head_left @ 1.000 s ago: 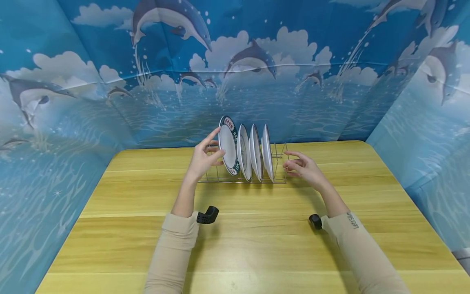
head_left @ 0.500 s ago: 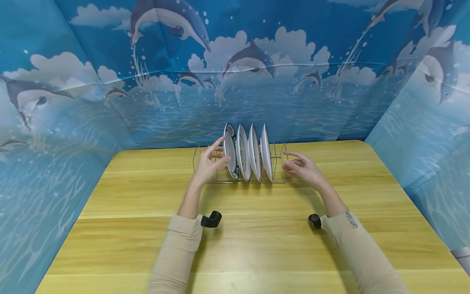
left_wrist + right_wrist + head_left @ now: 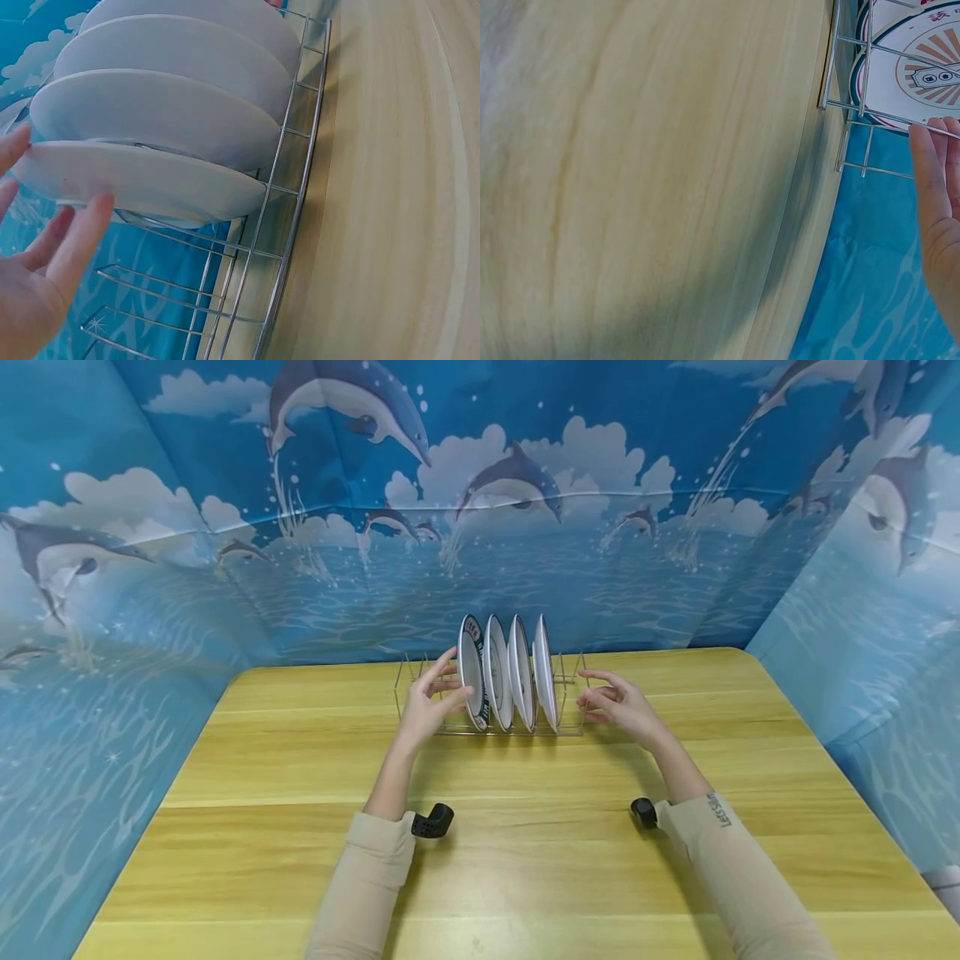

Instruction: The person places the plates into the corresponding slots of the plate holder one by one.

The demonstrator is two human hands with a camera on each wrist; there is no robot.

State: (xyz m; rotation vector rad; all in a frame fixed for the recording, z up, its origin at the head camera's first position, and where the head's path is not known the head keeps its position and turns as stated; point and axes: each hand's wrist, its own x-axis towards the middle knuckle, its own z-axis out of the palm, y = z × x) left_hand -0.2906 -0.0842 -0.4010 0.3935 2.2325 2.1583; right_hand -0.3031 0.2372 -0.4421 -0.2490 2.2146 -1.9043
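Several white plates with dark green rims stand on edge in a wire dish rack (image 3: 510,733). My left hand (image 3: 429,703) is at the leftmost plate (image 3: 471,672), its fingers fairly straight and spread. In the left wrist view the thumb overlaps the near side of this plate (image 3: 142,176), and the other fingertips lie close to its far edge. At the rack's right end, my right hand (image 3: 615,700) holds the end wire with bent fingers. The right wrist view shows its fingertips (image 3: 917,135) right at that wire, below a plate (image 3: 900,71) with an orange-rayed print.
The rack stands near the back edge of a wooden table (image 3: 525,852). Behind it hangs a blue curtain (image 3: 337,593) printed with dolphins. Bare wire slots (image 3: 172,289) are left of the plates. Each wrist carries a black camera (image 3: 432,821).
My left hand has moved right and slightly down with the leftmost plate, which now stands lower and more upright beside the others. The fingers have spread somewhat. The right hand has stayed put.
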